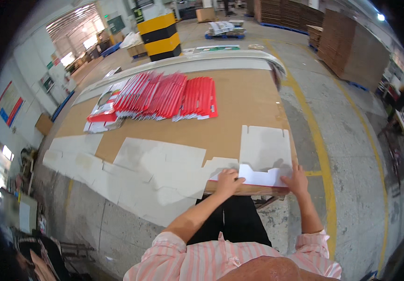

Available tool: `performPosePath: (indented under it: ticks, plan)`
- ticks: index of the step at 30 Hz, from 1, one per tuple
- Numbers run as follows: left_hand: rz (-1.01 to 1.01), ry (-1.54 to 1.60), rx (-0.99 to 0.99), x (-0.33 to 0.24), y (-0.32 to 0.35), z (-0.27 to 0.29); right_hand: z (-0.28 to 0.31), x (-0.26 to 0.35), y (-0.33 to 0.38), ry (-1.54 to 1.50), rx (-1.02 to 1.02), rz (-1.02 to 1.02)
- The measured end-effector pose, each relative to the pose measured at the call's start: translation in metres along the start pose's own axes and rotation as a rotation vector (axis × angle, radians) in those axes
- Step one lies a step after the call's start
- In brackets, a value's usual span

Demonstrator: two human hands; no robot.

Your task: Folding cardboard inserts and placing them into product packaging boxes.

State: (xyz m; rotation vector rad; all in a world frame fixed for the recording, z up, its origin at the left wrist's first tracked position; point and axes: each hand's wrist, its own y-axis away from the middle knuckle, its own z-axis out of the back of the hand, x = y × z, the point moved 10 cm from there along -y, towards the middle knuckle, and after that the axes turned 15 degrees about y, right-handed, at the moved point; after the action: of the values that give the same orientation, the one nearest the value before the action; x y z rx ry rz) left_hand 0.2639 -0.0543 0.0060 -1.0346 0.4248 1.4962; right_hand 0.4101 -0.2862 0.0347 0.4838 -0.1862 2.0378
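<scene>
A white die-cut card blank (263,178) with a notched upper edge and a thin red lower edge lies at the table's near edge in front of me. My left hand (228,183) grips its left part with bent fingers; a small dark spot shows by the fingertips. At the blank's right end, my right hand (297,181) holds the corner, thumb on the sheet and fingers along the table edge. Just beyond the blank lies a larger pale cardboard sheet (265,145). Fingers of both hands are partly hidden.
Rows of red folded cartons (164,96) lie on the brown table cover (239,98), beside a tape roll (105,98). White cardboard sheets (160,161) cover the near left side. Past the table stand a yellow-black pillar (160,35) and tall cardboard stacks (352,47).
</scene>
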Motion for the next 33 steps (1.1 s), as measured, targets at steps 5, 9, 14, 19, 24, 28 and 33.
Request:
performPosePath:
  ticks: [5, 9, 14, 19, 24, 28, 33]
  plan:
    - [-0.241, -0.381, -0.131, -0.066, 0.008, -0.042, -0.034, 0.016, 0.005, 0.607, -0.414, 0.183]
    - [-0.303, -0.148, -0.270, -0.019, 0.013, 0.004, 0.002, 0.005, 0.031, 0.162, -0.518, 0.143]
    - [0.067, -0.203, -0.258, 0.023, 0.038, 0.070, -0.005, -0.060, 0.057, 0.340, -0.364, 0.190]
    - [-0.046, -0.027, -0.284, 0.008, 0.034, 0.020, 0.048, -0.069, 0.049, -0.829, -0.622, 0.076]
    - [-0.068, 0.177, -0.106, -0.037, 0.017, -0.049, 0.011, -0.001, -0.002, -0.845, -0.413, 0.145]
    - [-0.184, 0.057, -0.023, -0.041, 0.026, -0.043, -0.019, 0.152, 0.031, 0.290, -0.515, 0.680]
    - [-0.243, -0.369, 0.209, -0.069, 0.077, 0.008, -0.049, 0.140, 0.024, 0.344, -0.383, 0.704]
